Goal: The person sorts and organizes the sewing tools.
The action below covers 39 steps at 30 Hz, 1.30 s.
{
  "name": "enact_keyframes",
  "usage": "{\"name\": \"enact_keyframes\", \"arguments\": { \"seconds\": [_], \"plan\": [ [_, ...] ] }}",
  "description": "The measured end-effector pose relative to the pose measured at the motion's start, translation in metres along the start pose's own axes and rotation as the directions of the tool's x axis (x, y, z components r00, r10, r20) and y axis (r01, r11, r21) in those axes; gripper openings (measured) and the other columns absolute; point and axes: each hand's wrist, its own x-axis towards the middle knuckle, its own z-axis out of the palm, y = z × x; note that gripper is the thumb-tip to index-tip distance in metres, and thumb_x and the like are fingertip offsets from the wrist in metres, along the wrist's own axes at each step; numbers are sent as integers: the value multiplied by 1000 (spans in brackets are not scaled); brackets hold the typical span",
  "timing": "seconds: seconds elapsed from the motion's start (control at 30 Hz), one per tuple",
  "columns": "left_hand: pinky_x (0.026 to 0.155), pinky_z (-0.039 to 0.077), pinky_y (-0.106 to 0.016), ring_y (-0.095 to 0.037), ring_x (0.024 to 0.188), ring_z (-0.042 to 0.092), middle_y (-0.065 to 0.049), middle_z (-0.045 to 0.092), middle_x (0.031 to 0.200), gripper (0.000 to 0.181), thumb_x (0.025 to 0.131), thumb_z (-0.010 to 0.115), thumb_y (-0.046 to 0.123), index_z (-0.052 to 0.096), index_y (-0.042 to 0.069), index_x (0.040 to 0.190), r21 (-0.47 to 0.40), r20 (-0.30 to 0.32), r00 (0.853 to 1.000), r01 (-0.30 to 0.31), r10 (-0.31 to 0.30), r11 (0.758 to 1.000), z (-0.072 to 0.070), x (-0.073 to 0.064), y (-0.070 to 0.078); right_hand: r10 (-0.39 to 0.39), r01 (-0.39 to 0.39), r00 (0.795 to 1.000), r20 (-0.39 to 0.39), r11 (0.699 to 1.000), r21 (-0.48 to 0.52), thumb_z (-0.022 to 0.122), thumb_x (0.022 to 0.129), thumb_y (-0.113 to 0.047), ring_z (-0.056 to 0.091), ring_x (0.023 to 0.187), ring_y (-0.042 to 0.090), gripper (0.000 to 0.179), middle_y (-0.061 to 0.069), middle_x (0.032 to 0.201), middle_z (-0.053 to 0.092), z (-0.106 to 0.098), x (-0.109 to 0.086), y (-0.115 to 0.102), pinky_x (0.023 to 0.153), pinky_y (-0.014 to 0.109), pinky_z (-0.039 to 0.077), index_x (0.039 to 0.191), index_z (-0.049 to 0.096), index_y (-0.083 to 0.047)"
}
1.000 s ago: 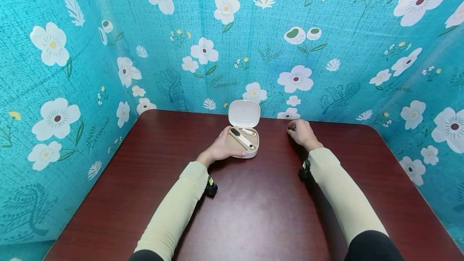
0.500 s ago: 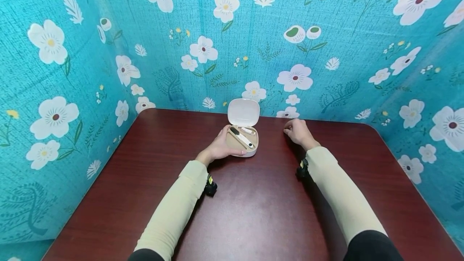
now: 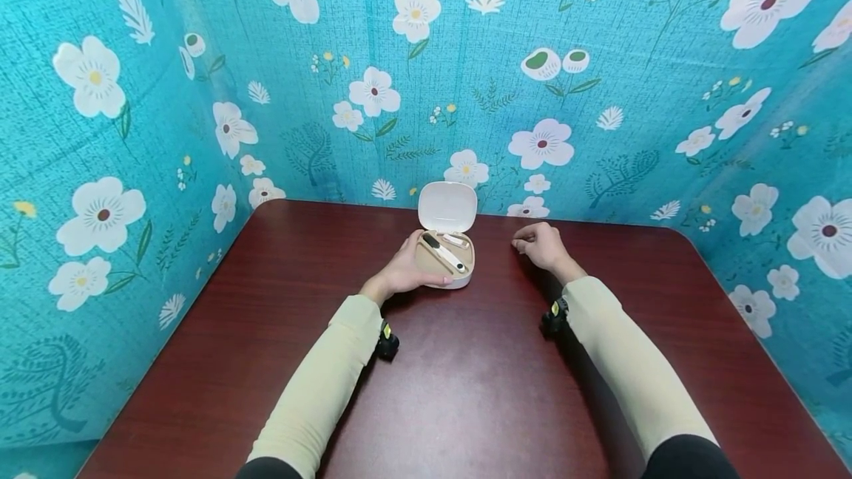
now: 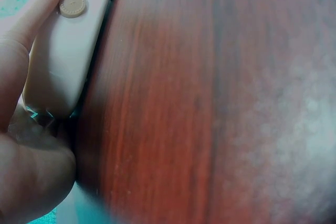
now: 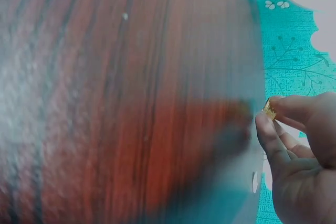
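Note:
A small white case with a beige inside stands on the table, its lid raised at the back. Inside lie a slim white tool with a dark end and a shorter white piece. My left hand grips the case from its left side, thumb along the front. In the left wrist view that thumb lies beside a round beige button on the case's wall. To the right of the case, my right hand pinches a tiny shiny gold piece between thumb and forefinger; its kind cannot be made out.
The dark red-brown wooden table reaches back to a blue flowered cloth, which also hangs along both sides. A black wrist camera sits under the left forearm, another camera under the right.
My right hand has moved a little to the left, nearer the case, and its fingers now point more to the left. The left hand and the case have stayed in place.

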Motion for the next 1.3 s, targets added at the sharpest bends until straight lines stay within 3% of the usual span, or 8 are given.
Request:
{"name": "enact_keyframes", "arguments": {
  "seconds": [0.57,0.87,1.3],
  "plan": [
    [112,36,-45,-27,130,44,-10,42,146,109,68,97,37,32,13,153,-10,-10,1000,-20,20,1000,0,0,2,-70,80,996,-52,974,211,70,98,-10,73,84,28,22,21,97,75,2,-13,-29,66,24,52,112,75,6],
    [111,37,-43,-25,128,45,-9,44,144,108,68,97,37,33,14,152,-29,-7,1000,-16,16,999,1,0,1,-61,61,998,-7,970,233,69,99,-10,74,88,28,23,21,104,75,8,-18,-43,71,25,54,115,73,6],
    [112,35,-42,-25,129,44,-8,42,145,108,67,97,38,33,16,151,-10,-9,1000,2,-2,1000,2,1,-2,-120,112,993,16,961,254,69,98,-7,74,86,26,22,20,103,75,20,-23,-55,73,27,55,114,73,7]
  ]
}}
